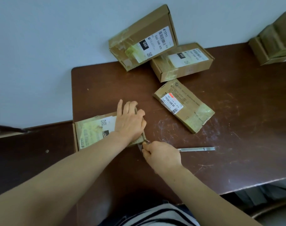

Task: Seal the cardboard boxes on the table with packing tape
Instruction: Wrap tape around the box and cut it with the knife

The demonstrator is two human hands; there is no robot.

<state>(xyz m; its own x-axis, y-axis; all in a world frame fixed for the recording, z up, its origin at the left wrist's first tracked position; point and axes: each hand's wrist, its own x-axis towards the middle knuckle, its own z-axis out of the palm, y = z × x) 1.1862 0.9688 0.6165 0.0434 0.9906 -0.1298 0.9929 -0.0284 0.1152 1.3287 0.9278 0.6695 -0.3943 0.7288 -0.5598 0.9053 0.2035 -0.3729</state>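
My left grip (130,121) holds the taped box (93,131) at the tabletop's (236,128) left edge, fingers curled over its far side. My right grip (161,155) is closed round a slim metal knife (197,149), its tip at the box's near corner.

Your scratched brown table (236,160) holds the near box (93,132) at its left edge, a flat box (184,106) mid-table, a wall-side box (183,62), a tilted box (139,39) leaning on it, and a metal blade (197,149)

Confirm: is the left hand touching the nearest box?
Touching. In the head view the left hand lies on the box, fingers curled over its right edge.
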